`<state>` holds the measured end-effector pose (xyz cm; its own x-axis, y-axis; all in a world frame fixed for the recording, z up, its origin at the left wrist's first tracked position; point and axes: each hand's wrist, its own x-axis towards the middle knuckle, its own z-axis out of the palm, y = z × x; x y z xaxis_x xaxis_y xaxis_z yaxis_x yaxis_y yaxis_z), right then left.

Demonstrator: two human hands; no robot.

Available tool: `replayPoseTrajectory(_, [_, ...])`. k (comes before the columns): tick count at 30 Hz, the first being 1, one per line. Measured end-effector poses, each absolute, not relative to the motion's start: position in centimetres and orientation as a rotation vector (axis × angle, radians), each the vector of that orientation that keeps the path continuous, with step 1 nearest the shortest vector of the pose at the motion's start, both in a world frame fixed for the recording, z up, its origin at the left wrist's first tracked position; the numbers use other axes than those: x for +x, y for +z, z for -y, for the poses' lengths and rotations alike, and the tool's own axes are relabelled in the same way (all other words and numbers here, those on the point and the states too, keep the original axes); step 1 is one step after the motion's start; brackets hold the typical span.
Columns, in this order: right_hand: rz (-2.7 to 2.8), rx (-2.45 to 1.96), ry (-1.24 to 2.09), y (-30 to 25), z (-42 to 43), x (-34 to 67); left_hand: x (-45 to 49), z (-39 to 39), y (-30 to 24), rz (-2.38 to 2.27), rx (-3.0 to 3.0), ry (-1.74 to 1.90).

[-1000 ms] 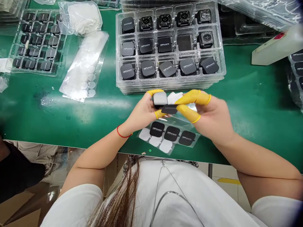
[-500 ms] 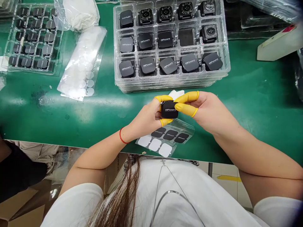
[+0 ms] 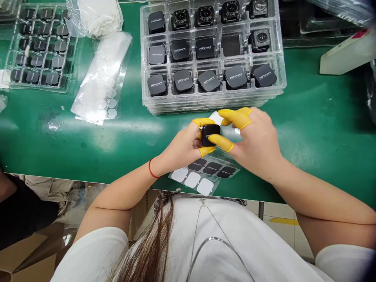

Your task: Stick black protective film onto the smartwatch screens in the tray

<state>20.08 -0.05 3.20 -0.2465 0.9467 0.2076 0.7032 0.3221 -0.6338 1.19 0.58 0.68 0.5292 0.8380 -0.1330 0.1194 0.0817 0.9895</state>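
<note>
A small black square smartwatch body (image 3: 206, 131) with HiFuture lettering on its face is gripped at its edges by my left hand (image 3: 185, 143), whose fingertips wear yellow finger cots. My right hand (image 3: 249, 135), also in yellow cots, lays its thumb across the face and covers part of the lettering. Its other fingers are held apart from the thumb, up by a white piece (image 3: 216, 117) that looks like cloth behind the watch. Just below the hands lies a clear sheet (image 3: 216, 184) with black HiFuture labels (image 3: 212, 168) and white square pieces (image 3: 192, 180).
A stacked clear tray (image 3: 211, 102) holds several watches and black covers at the back. Left of it are round stickers in a clear sleeve (image 3: 101, 82), a bag of white cloths (image 3: 100, 17) and another tray (image 3: 70, 84). A white block (image 3: 340, 58) stands at right.
My right thumb has moved left and down across the watch face, while its fingers have lifted and spread from the thumb. My left hand has stayed in place, the watch turning slightly.
</note>
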Motion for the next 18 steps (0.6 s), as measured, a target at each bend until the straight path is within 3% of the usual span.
replayPoseTrajectory(6, [1.921, -1.326, 0.837, 5.1, -3.2, 19.6, 0.9, -0.6, 1.3, -0.886, 1.343, 0.743])
replayPoseTrajectory(11, [1.901, -1.611, 0.259, 8.0, -13.5, 20.8, 0.4, -1.3, 1.6, -0.934, 1.332, 0.806])
replayPoseTrajectory(18, [2.271, -1.867, 0.117, 7.3, -18.9, 27.0, 0.3, -1.3, 1.4, -0.942, 1.438, 0.731])
